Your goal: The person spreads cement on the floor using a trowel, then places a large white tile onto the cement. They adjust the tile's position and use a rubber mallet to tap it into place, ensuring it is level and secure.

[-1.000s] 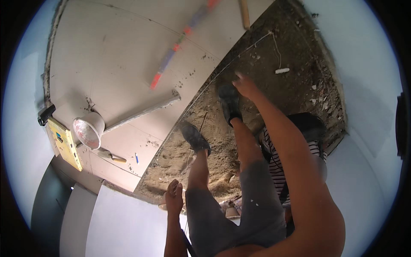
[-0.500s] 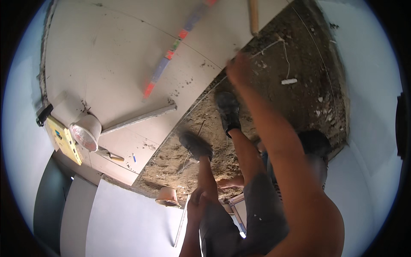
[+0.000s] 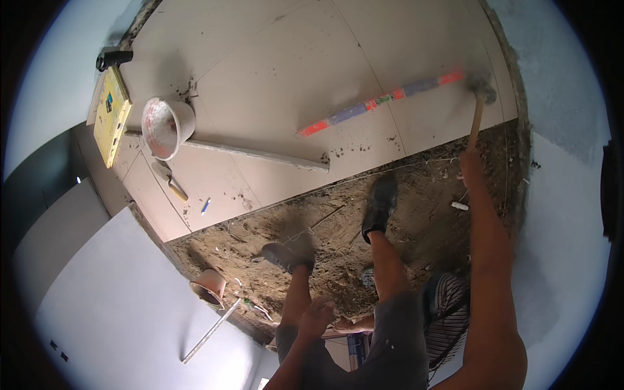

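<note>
Wooden mallet handle (image 3: 476,123) in right hand (image 3: 469,166) points up, head topmost.

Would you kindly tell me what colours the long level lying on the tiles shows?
The long level shows orange-red and blue-grey bands, seen in the head view.

Large pale tiles (image 3: 273,71) cover the far part of the floor, their thin joints running across it. The nearer part is a bare bed of brown, lumpy sand (image 3: 416,221) that meets the tiles along a straight edge. Plain light-grey walls (image 3: 117,312) close in on the left and right. A dark opening (image 3: 32,188) shows at the left. Even daylight fills the room.
</note>
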Motion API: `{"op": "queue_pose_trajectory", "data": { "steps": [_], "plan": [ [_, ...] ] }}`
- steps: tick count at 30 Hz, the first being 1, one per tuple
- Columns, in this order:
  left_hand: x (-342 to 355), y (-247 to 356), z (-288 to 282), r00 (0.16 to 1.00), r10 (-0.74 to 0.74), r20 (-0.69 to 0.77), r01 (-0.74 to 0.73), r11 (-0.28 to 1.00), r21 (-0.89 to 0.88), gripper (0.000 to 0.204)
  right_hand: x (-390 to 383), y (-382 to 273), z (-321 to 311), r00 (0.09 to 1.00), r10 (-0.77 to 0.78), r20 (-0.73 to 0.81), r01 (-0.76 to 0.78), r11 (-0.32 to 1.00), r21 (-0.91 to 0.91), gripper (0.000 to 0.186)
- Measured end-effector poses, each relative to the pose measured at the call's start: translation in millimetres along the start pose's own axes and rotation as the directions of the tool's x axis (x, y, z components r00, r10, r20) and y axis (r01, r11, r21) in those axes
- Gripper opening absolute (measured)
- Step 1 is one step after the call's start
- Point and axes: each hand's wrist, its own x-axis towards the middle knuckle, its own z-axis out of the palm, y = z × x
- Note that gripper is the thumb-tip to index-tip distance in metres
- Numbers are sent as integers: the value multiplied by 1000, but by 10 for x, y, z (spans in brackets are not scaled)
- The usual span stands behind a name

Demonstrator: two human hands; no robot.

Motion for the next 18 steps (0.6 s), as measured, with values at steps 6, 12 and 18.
{"op": "queue_pose_trajectory", "data": {
  "steps": [6, 12, 18],
  "plan": [
    [-235, 279, -126, 991, 105, 80, -92, 984, -149, 55, -1874, 472, -201, 934, 25, 356, -128, 955, 269, 12],
    [79, -145, -635, 994, 37, 105, 45, 732, -680, 56, -4185, 1079, 487, 657, -159, 737, 486, 837, -253, 30],
    [554, -1728, -1754, 987, -135, -85, -136, -440, -888, 34, -6229, 843, 1671, 160, -119, 980, 824, 563, -67, 38]
  ]
}}
